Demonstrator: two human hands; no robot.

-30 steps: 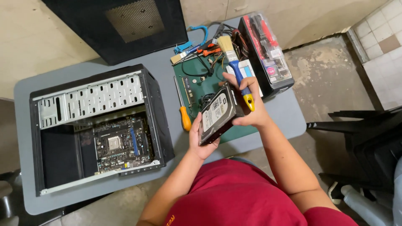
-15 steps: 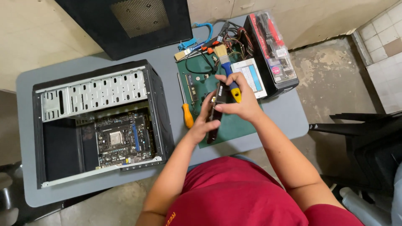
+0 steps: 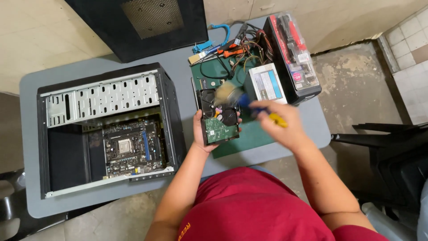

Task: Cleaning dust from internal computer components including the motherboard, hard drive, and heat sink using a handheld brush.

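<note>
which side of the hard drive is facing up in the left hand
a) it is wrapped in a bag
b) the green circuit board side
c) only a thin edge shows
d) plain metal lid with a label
b: the hard drive held in the left hand shows its green circuit board and dark underside to the camera, while the right hand sweeps a brush over it.

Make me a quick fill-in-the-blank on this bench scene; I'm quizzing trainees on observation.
1. The left hand holds a hard ____ with its green circuit board up.
2. The right hand sweeps a ____ over it.
3. The open computer case lies to the person's ____.
4. The mat under the hands is ____.

Missing words: drive; brush; left; green
</note>
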